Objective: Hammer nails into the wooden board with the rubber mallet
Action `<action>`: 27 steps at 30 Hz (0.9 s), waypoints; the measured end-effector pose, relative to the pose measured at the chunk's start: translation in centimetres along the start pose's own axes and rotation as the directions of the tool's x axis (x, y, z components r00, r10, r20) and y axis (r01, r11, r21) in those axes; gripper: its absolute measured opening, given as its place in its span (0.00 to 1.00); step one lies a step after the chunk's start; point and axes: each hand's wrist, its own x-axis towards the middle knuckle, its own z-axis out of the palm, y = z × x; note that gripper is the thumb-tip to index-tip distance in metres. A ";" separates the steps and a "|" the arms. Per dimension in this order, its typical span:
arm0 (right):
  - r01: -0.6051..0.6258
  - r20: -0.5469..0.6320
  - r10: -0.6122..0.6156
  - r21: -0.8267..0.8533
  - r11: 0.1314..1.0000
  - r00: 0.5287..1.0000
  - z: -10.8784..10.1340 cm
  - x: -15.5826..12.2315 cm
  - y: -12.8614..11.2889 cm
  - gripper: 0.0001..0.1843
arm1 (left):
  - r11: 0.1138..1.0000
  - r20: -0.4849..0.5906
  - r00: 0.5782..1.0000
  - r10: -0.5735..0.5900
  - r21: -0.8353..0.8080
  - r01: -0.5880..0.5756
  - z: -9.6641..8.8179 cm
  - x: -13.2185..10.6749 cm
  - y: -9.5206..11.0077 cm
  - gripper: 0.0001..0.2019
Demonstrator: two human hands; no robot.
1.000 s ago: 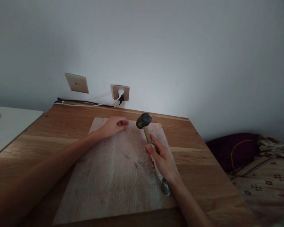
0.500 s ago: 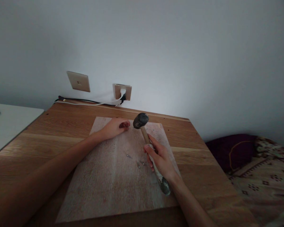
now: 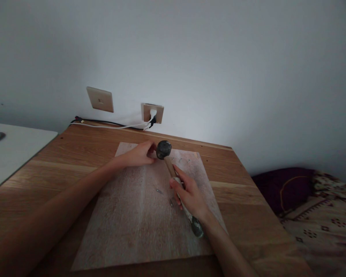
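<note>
In my right hand [image 3: 187,192] is a hammer [image 3: 170,167], gripped round its worn, pale-smeared handle. Its dark head hangs over the far part of a wooden board [image 3: 118,231], right beside the fingertips of my left hand [image 3: 144,152]. Those fingers are curled into a pinch; whatever they hold, if anything, is hidden behind the fingers and the hammer head. Small metal pieces that look like nails [image 3: 159,191] lie loose on the board's middle. Several thin nails [image 3: 188,160] show near its far right corner, too small to tell how they sit.
The board rests on a wooden table [image 3: 54,165] against a white wall. A socket with plugs [image 3: 153,113] and a wall plate [image 3: 100,100] sit above; cables [image 3: 112,125] run along the back edge. A white surface [image 3: 17,150] adjoins at left, patterned fabric [image 3: 328,223] at right.
The hammer head has moved left and slightly down, closer to my left hand. My left fingers have drawn into a tighter pinch. The view has shifted slightly.
</note>
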 end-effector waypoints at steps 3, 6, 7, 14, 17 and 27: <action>-0.009 -0.016 0.009 0.033 0.999 1.000 -0.1 -0.1 0.0 0.38 | 0.989 0.235 0.972 0.013 0.140 -0.047 -1.5 -0.9 2.0 0.06; -0.010 -0.080 0.016 0.066 0.998 0.997 -0.3 -0.2 -0.3 0.40 | 0.961 0.471 0.876 0.108 0.176 -0.214 -1.4 -2.1 4.7 0.08; -0.007 -0.096 0.015 0.076 0.997 0.995 -0.4 -0.2 -0.5 0.40 | 0.950 0.523 0.842 0.130 0.176 -0.256 -0.9 -2.5 5.5 0.08; -0.003 -0.124 0.017 0.112 0.994 0.992 -0.6 -0.2 -0.7 0.43 | 0.966 0.599 0.791 0.122 0.112 -0.235 0.6 -2.7 6.3 0.06; 0.006 -0.125 0.009 0.118 0.993 0.992 -0.6 -0.2 -0.6 0.42 | 0.962 0.433 0.900 0.049 0.220 -0.159 -1.8 -2.0 4.2 0.06; 0.016 -0.112 -0.001 0.127 0.992 0.994 -0.5 -0.2 -0.2 0.39 | 0.904 0.222 0.971 0.094 0.389 -0.176 -2.6 -1.3 1.2 0.08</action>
